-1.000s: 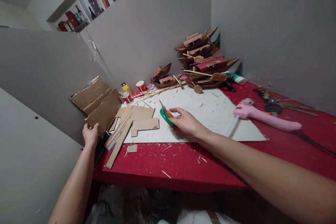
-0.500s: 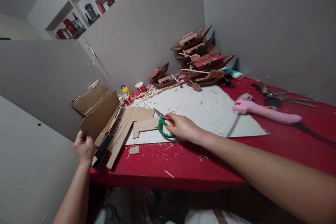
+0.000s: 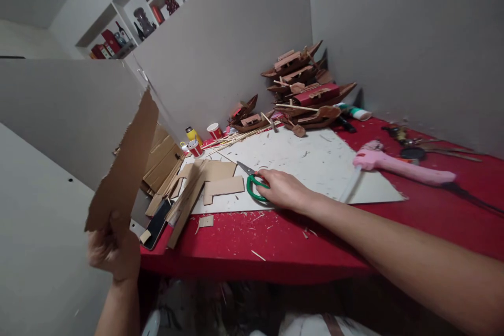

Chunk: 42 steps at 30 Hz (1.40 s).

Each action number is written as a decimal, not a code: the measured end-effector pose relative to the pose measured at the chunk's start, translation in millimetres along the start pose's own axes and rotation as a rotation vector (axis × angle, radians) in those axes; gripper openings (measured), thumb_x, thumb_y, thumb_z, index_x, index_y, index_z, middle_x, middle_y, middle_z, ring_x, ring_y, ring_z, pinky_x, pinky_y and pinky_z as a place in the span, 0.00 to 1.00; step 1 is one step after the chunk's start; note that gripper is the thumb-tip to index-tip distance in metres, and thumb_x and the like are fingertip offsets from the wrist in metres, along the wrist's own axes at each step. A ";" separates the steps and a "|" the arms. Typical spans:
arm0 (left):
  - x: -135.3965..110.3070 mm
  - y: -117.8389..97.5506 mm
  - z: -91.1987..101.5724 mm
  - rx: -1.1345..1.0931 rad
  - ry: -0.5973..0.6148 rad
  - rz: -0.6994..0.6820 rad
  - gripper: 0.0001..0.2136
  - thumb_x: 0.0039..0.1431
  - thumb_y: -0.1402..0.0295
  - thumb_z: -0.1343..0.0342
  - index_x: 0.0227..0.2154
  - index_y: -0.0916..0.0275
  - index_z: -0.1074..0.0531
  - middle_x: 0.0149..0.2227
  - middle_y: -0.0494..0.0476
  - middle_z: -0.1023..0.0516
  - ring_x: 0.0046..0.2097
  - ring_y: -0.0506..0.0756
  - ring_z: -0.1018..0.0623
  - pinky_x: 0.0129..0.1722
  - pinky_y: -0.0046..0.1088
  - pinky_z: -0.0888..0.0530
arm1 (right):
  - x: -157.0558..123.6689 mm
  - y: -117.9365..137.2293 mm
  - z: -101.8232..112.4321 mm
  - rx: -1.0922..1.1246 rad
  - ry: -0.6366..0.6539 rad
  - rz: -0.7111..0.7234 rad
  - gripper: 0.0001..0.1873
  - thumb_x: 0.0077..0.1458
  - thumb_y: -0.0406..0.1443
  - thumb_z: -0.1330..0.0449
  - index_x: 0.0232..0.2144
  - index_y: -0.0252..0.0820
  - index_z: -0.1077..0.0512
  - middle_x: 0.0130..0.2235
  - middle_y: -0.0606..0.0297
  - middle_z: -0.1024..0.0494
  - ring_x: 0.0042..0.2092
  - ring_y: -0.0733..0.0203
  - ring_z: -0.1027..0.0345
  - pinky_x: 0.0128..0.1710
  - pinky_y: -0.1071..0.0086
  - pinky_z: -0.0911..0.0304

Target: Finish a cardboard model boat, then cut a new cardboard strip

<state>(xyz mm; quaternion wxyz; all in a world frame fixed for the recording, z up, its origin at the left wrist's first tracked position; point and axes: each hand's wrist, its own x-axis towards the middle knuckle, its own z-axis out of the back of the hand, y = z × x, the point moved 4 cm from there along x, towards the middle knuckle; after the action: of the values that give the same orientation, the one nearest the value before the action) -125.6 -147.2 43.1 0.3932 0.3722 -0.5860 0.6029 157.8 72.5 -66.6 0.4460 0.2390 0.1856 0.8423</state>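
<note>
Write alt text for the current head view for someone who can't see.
The left hand holds up torn cardboard; the right hand holds scissors over a white board on a red table. Model boats sit behind, a pink glue gun at right.

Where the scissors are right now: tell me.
In the head view, the scissors are near the middle, in the right hand, just right of the L-shaped cardboard.

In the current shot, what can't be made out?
All in the head view:
- Scissors: one handle mostly covered by the right hand.
- Sheet in the left hand: far side turned away.
- Cord: cut off by right edge.
- Shelf items: too small to identify surely.
</note>
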 end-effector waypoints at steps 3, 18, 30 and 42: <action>-7.5 -24.2 16.7 -0.063 -0.253 -0.028 0.14 0.54 0.62 0.43 0.40 0.67 0.26 0.42 0.63 0.21 0.46 0.64 0.23 0.46 0.41 0.27 | -2.2 2.6 2.6 -0.023 -0.009 0.023 0.16 0.53 0.34 0.48 0.43 0.35 0.29 0.44 0.47 0.24 0.46 0.45 0.31 0.42 0.59 0.39; -175.6 -87.9 -58.0 -0.839 0.782 0.895 0.10 0.54 0.60 0.41 0.30 0.63 0.26 0.26 0.55 0.21 0.31 0.54 0.20 0.34 0.30 0.24 | -27.4 32.7 34.5 1.510 -0.088 -0.167 0.22 0.41 0.42 0.31 0.40 0.41 0.26 0.41 0.59 0.20 0.44 0.47 0.27 0.41 0.59 0.28; -51.5 52.5 -90.3 0.307 0.960 0.087 0.09 0.51 0.64 0.45 0.34 0.60 0.25 0.38 0.62 0.21 0.41 0.62 0.24 0.41 0.37 0.32 | -16.9 -3.3 23.9 1.457 -0.039 -0.306 0.19 0.39 0.36 0.32 0.37 0.37 0.25 0.40 0.54 0.19 0.42 0.47 0.25 0.44 0.57 0.29; -54.0 89.9 -121.4 0.284 1.385 0.138 0.13 0.45 0.61 0.42 0.34 0.61 0.25 0.36 0.58 0.21 0.37 0.58 0.23 0.36 0.30 0.32 | -16.1 -7.2 15.9 1.335 0.034 -0.290 0.23 0.37 0.41 0.31 0.37 0.36 0.25 0.40 0.53 0.19 0.42 0.46 0.25 0.41 0.59 0.29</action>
<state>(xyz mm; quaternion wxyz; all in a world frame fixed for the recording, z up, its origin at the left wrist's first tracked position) -183.6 -28.3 -47.7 0.5839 -0.0870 -0.1393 0.7950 179.4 64.3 -61.2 0.3085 0.4222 0.7026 0.4827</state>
